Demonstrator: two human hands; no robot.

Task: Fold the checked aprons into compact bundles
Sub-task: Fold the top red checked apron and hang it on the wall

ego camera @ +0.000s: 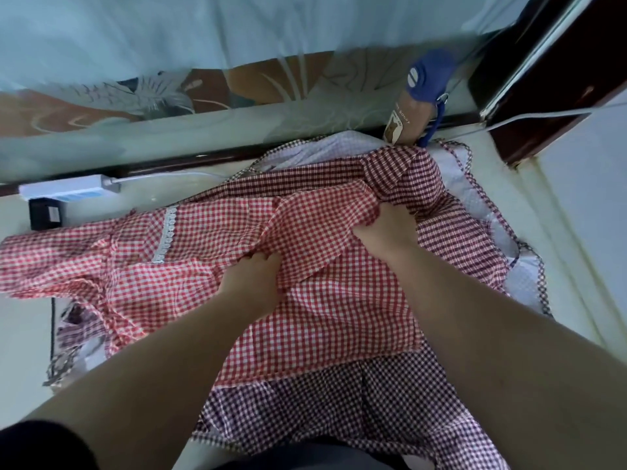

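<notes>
We see both bare arms reaching down over a heap of checked aprons spread on a pale glossy surface [529, 212]; we cannot tell whether it is floor or tabletop. Uppermost lies the bright red-and-white gingham apron [322, 320] with a strip of white lace trim [167, 234] on its left part. Our left hand [252, 276] has its fingers curled into a raised fold of this red cloth near the middle. Our right hand [386, 228], just beyond and to the right, grips a bunched ridge of the same apron. Beneath it spreads a dark maroon-and-white checked apron [356, 408], and a white cloth edged in dark check [475, 205] shows at the right. A white power strip [68, 191] lies at the far left, and a brown bottle [403, 122] stands behind the heap.
</notes>
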